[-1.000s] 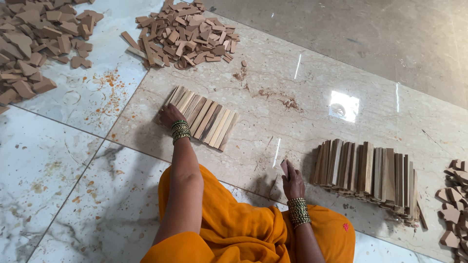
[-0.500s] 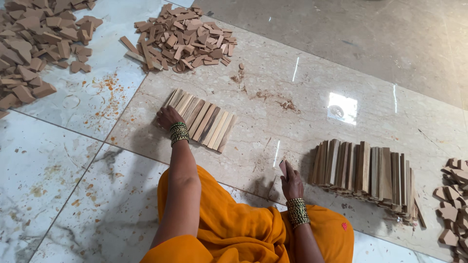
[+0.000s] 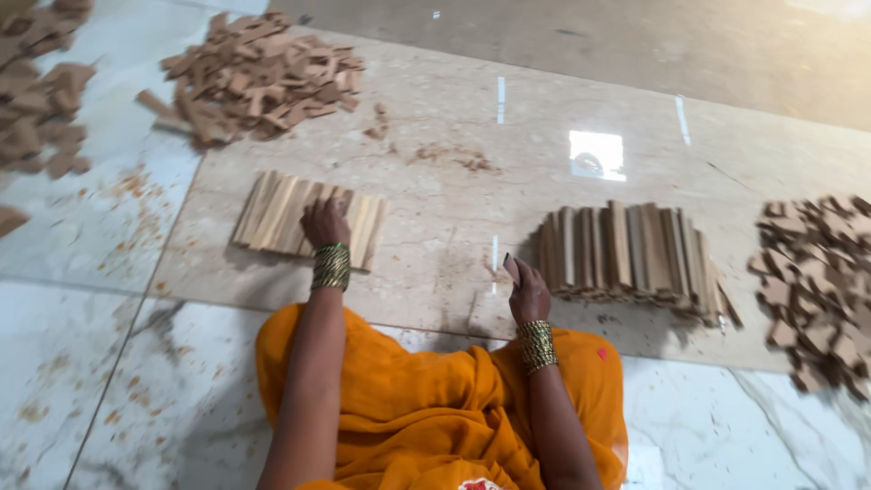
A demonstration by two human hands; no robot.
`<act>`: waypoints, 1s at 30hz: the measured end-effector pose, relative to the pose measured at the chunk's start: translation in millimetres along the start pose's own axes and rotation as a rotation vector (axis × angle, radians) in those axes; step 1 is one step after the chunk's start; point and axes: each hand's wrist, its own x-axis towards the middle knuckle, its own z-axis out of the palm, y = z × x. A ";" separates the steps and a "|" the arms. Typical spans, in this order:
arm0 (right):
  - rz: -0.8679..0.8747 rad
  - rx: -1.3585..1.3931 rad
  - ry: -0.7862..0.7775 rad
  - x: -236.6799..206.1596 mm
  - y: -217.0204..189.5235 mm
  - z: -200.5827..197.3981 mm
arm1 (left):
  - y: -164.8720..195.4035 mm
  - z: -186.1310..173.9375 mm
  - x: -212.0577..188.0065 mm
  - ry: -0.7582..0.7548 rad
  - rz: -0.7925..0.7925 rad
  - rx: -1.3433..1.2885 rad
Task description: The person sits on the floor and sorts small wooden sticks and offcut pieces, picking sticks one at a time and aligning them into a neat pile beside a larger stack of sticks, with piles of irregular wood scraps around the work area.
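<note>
My left hand (image 3: 325,224) lies with bent fingers on the middle of a flat row of pale wooden strips (image 3: 272,210) on the floor; whether it grips one I cannot tell. My right hand (image 3: 528,292) is raised just left of a tight stack of wooden strips standing on edge (image 3: 626,249). It pinches a small flat wooden piece (image 3: 511,268) between its fingers. Both wrists wear stacked bangles.
Loose heaps of brown wood offcuts lie at the top (image 3: 263,73), the far left (image 3: 41,104) and the right edge (image 3: 817,290). Sawdust and crumbs (image 3: 454,159) dot the marble floor. My orange garment (image 3: 426,399) covers the floor near me.
My left hand has slid from the left end of the flat row toward its middle. The view has swung left and closer. My right hand stays near the stack with its piece.
</note>
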 end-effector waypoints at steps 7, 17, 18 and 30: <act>0.125 -0.099 0.420 16.3 32.0 -50.7 | 19.4 -3.7 -38.0 -0.102 0.074 -0.230; 0.401 -0.308 0.661 20.2 106.4 -96.5 | 65.1 34.1 -130.9 -0.324 0.165 -0.363; 0.410 -0.310 0.628 19.9 108.2 -94.2 | 71.2 36.3 -142.5 -0.353 0.178 -0.382; 0.386 -0.545 0.447 31.6 92.6 -66.9 | 91.7 42.1 -164.3 -0.375 0.301 -0.471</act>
